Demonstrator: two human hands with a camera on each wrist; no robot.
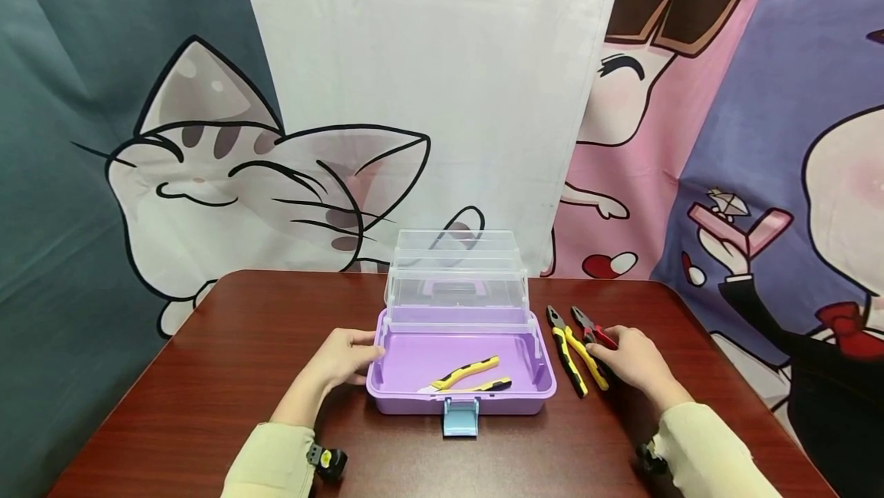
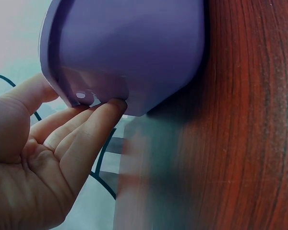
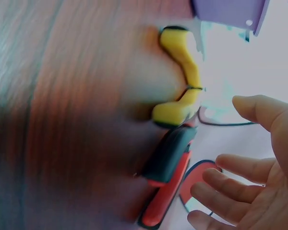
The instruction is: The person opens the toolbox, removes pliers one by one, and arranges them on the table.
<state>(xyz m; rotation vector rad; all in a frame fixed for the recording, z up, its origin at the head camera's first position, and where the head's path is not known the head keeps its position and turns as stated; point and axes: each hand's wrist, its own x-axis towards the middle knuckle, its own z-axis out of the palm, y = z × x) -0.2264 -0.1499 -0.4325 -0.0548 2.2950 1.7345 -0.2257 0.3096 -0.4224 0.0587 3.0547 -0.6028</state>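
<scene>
A purple plastic toolbox (image 1: 407,405) stands with its clear lid (image 1: 456,272) raised. My left hand (image 1: 340,360) grips its left wall, thumb at the rim and fingers against the outside, as the left wrist view shows. Inside the box lie pliers (image 1: 473,370) with yellow-and-black handles, jaws towards the left. Right of the box, larger yellow-and-black pliers (image 1: 569,360) rest on the table. Beside them are red-and-black pliers (image 1: 605,338). My right hand (image 1: 631,360) is over the red handles; in the right wrist view its fingers are spread, apart from the handles.
A light blue latch (image 1: 460,418) hangs down at the box's front. The dark red-brown wooden table (image 1: 207,383) has rounded far corners. Right behind its far edge hangs a cartoon-printed cloth (image 1: 442,99). A small black device (image 1: 328,461) sits at the left wrist.
</scene>
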